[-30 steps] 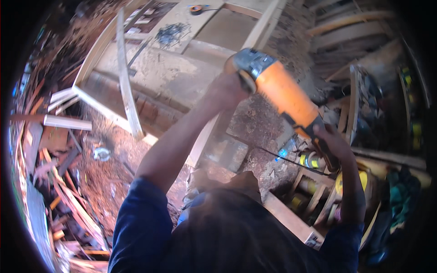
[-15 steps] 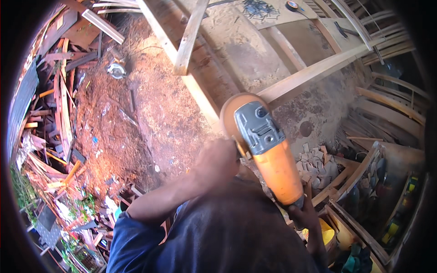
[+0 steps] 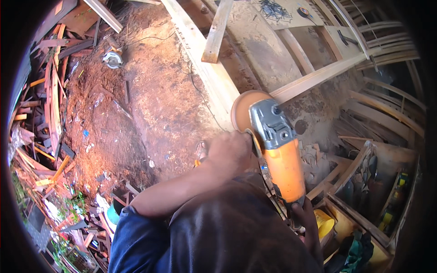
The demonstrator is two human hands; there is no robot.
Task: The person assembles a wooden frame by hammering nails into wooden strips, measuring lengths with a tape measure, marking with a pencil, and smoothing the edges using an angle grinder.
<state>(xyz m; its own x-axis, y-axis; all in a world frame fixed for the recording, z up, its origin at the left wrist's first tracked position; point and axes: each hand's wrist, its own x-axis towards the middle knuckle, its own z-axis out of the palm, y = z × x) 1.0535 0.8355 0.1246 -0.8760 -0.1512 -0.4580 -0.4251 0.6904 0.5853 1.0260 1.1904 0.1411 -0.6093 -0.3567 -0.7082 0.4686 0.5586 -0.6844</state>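
An orange and grey angle grinder is held in front of me by both hands. Its round brown disc meets or hovers just over the corner of a pale wooden frame; contact is hard to make out. My left hand is closed beside the grinder head, around its side handle, which is mostly hidden. At the rear end of the grinder's body, my right hand is wrapped around the grip. A second rail of the frame runs off to the right from beyond the disc.
A circular saw lies on the sawdust-covered ground at left, near heaped wood scraps. Far right are a pile of nails, a tape measure and a hammer. A wooden box stands at near right. A cord crosses the ground.
The whole view has shifted, with the frame and grinder now further right in the picture. My left hand looks less blurred, and a foot now shows beside it. Both hands keep their grip.
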